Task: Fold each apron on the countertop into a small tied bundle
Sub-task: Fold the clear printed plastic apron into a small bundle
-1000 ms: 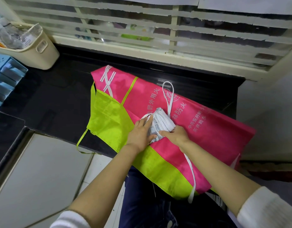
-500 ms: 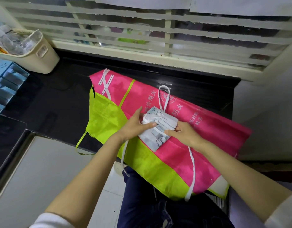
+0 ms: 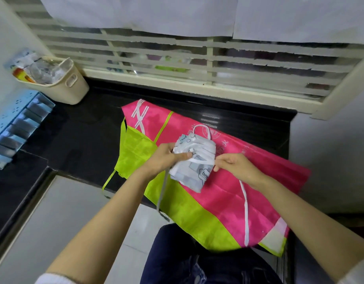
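Note:
A small white printed apron bundle (image 3: 194, 165), wound round with white strap, is held just above a pink and lime-green apron (image 3: 224, 193) spread flat on the black countertop (image 3: 82, 140). My left hand (image 3: 166, 157) grips the bundle's left side, thumb pressed over the straps. My right hand (image 3: 235, 165) pinches a white strap (image 3: 245, 214) at the bundle's right edge; that strap trails down over the pink apron. Another strap end (image 3: 161, 193) hangs below my left hand. A strap loop sticks up behind the bundle.
A cream plastic basket (image 3: 71, 89) with packets stands at the back left. Blue holders (image 3: 17, 128) line the left edge. A barred window (image 3: 197, 64) runs behind the counter, and a white wall closes the right side. The counter's front edge drops to a tiled floor.
The bundle has been lifted and turned more upright. My right hand moved to its right edge and pulled the strap taut. My left hand shifted its grip, thumb now on top.

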Tool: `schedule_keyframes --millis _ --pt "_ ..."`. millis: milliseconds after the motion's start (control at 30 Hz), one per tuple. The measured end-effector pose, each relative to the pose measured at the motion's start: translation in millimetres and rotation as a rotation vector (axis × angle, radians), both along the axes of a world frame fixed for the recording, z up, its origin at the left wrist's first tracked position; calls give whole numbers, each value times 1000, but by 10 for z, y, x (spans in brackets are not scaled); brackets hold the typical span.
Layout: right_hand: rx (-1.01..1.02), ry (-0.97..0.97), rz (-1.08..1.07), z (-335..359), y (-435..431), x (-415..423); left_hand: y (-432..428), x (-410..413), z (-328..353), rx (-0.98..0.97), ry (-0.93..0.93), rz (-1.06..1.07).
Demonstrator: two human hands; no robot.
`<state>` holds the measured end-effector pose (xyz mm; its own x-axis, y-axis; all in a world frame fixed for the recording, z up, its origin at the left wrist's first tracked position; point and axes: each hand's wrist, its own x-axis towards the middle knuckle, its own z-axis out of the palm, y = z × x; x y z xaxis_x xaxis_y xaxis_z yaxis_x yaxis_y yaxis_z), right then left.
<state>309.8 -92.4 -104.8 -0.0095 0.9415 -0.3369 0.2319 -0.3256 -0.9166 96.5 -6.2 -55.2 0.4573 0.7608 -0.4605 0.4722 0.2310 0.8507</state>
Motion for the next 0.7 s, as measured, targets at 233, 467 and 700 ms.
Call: schedule_keyframes --millis 233,467,700 --pt "242 -586 -129 44 104 -150 -36 -79 120 -11 -85 91" --pt "18 -211 -164 339 178 -604 -140 -228 142 25 -190 270" --pt "-222 416 -172 580 95 -757 -296 -338 147 -3 -296 311"
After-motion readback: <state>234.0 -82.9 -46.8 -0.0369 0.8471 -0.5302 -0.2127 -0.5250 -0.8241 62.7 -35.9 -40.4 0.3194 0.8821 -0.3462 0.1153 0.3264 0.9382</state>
